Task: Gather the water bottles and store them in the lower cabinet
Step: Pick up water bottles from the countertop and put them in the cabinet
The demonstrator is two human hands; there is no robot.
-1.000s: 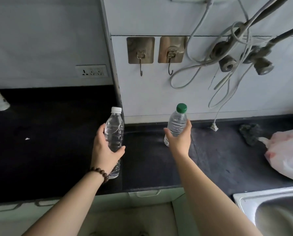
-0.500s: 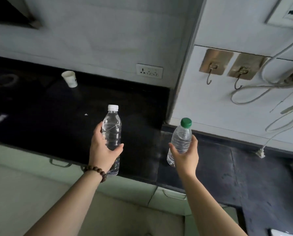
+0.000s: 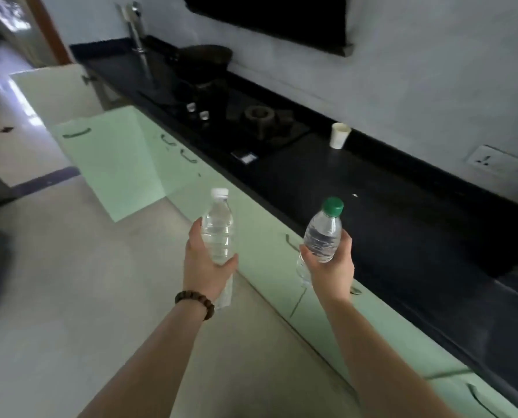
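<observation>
White-cap bottle (image 3: pixel 218 227) is in the left hand (image 3: pixel 205 271), fingers wrapped round its lower body, thumb across the front. It stands roughly upright and holds clear water up to about the shoulder. It sits in the air over the floor (image 3: pixel 70 297), just off the cabinet fronts.

Green-cap bottle (image 3: pixel 324 233) is in the right hand (image 3: pixel 331 271), fingers closed round the lower half, top tilted slightly right. Clear water inside; the level is hard to read. It hangs in front of the counter edge (image 3: pixel 281 212), not touching it.

The two bottles are near each other but apart, with a clear gap between them. The left wrist wears a bead bracelet (image 3: pixel 195 303).

The pale green lower cabinets (image 3: pixel 266 267) run diagonally from bottom right to upper left under the black countertop (image 3: pixel 387 221). The near doors are shut, with dark handles. Further along, one cabinet door (image 3: pixel 107 158) is swung open into the floor space; its interior is not visible from here. A second pale door (image 3: pixel 55 92) stands open beyond it.

The floor left of the cabinet run is open up to the swung door. There is a dark blurred shape at the far left edge, too blurred to identify.

On the counter there is a paper cup (image 3: pixel 339 135), upright near the wall, contents not visible. Beyond it is a gas hob (image 3: pixel 251 122) with a dark pan (image 3: pixel 206 57) on the far burner. A wall socket (image 3: pixel 489 159) is at the right.
</observation>
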